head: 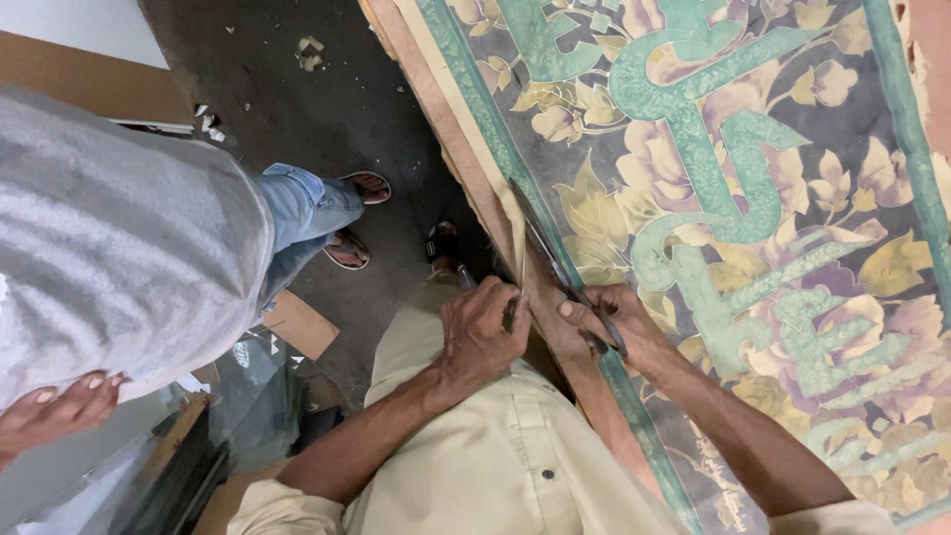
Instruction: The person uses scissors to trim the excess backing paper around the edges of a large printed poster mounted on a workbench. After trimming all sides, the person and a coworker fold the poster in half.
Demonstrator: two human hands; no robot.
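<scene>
The right hand (616,327) is closed around the handles of a pair of scissors (560,267), fingers through the loops. The blades point away from the person and lie along the border of a large printed sheet (753,228), close to its left edge. The blades are slightly parted at the cut line.

The left hand (482,332) is clenched, pinching the lower end of a narrow cream strip (515,248) at the sheet's edge, just beside the scissors. The two hands are near each other, separated by the strip and the wooden edge (466,159) of the table beneath the sheet.

The printed sheet covers the table on the right side of the view. It carries a floral pattern in yellow, mauve and dark grey, with broad teal scrollwork and a teal band along the border. The cream strip runs up the sheet's left margin, parallel to the wooden edge.

The person wears a pale yellow shirt (495,466) with sleeves rolled above the forearm. One sandalled foot (442,243) shows on the dark floor (297,109) below the table edge.

A second person stands at the left in a grey top (109,248) and blue jeans (302,213), wearing sandals; one hand (54,411) of this person hangs at the lower left. Paper scraps (310,52) lie on the floor. A brown cardboard piece (300,324) lies near the feet.
</scene>
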